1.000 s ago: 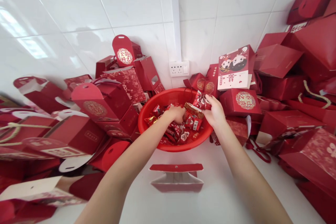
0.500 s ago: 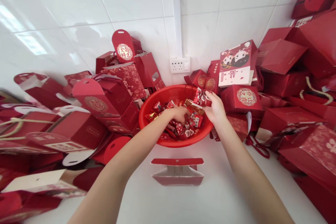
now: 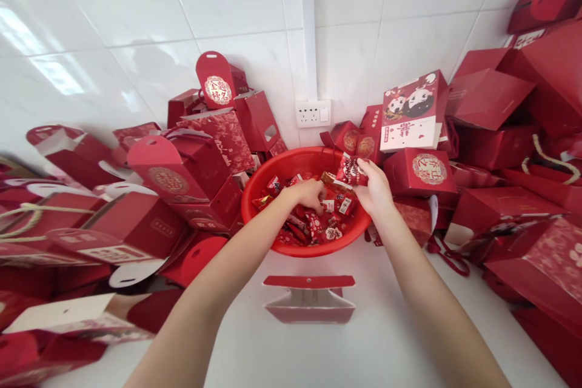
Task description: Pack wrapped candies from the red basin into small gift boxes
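Note:
A red plastic basket [image 3: 254, 218] holds many small wrapped candies [image 3: 313, 225] in red and white wrappers. My left hand [image 3: 310, 194] reaches down among them, its fingers curled and pressed together; what lies under the fingertips is hidden. Over the basket's right side, my right hand [image 3: 373, 188] is closed around several wrapped candies [image 3: 352, 171], pinned between thumb and fingers. One brown-gold wrapper [image 3: 334, 182] sticks out below them to the left. In front of the basket stands a small red gift box [image 3: 309, 314] with its top open and pale inner walls.
Red gift boxes [image 3: 177, 163] are heaped on the left, some with cord handles. More boxes [image 3: 431, 170] pile up on the right. Behind the basket is a white tiled wall with a power socket [image 3: 313, 114]. White tabletop [image 3: 273, 357] shows around the open box.
My left hand has shifted slightly within the candies, and some near its fingers lie differently. My right hand keeps its hold in much the same place.

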The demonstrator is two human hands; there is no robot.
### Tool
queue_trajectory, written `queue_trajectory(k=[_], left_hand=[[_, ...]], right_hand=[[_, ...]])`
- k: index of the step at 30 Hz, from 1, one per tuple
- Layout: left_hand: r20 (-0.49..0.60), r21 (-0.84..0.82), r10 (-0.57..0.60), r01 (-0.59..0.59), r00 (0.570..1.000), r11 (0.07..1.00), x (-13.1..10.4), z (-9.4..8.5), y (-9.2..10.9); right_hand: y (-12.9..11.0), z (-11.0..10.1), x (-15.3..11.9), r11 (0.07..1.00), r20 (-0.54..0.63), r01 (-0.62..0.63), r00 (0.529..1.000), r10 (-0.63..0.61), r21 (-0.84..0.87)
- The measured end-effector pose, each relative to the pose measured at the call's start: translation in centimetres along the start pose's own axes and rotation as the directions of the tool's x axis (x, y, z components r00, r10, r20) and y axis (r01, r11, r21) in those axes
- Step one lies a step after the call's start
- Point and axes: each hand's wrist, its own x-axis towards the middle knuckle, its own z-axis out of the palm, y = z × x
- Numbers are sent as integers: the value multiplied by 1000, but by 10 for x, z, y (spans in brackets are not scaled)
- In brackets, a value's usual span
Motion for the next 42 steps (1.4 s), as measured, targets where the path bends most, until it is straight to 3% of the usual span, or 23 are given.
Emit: queue_trajectory(k=[5, 9, 12, 16, 20, 26, 30, 33, 35, 37, 38, 39, 42], left_hand=[[14, -19, -160, 161, 987, 987, -3, -10, -9], [-80, -3, -373, 374, 924, 927, -9, -17, -18], [-160, 13, -419, 426, 894, 905, -10, -18, -24], [-199, 70, -270, 289, 942, 955, -3, -12, -24], [-127, 124, -117, 133, 985, 983, 9, -2, -19], [-127, 151, -70, 89, 989, 984, 16, 6, -6], [-172, 102, -75, 94, 982, 990, 13, 0, -7], [-362, -71, -85, 63, 928, 996, 4, -11, -11], [-558, -307, -119, -71, 821, 949, -8, -18, -10], [-682, -505, -175, -284, 711, 815, -27, -22, -4], [-706, -561, -187, -378, 683, 737, -38, -22, 0], [-718, -606, -198, -459, 667, 650, -50, -22, 6], [-700, -694, -218, -577, 680, 431, -87, -16, 24]], right_hand=[[1, -3, 2, 1000, 17, 5, 1000, -4, -19], [1, -6, 4, 1000, 33, -6, 999, 7, -12], [1, -4, 4, 1000, 14, -10, 1000, 10, -5], [0, -1, 1, 1000, -19, -11, 1000, 11, 9], [-1, 0, 0, 1000, -19, -7, 1000, 7, 2], [-1, 0, 0, 1000, -17, -5, 1000, 5, 1], [-2, 2, -1, 1000, 1, -3, 1000, 3, -4], [-5, 5, -4, 1000, 14, 0, 1000, 0, -4], [-9, 9, -8, 1000, 16, -2, 1000, 2, -18], [-14, 13, -14, 998, 33, 14, 999, -12, -54], [-18, 16, -18, 996, 53, 34, 998, -29, -82], [-22, 18, -22, 991, 76, 65, 996, -57, -116], [-38, 24, -38, 955, 212, 166, 971, -115, -244]])
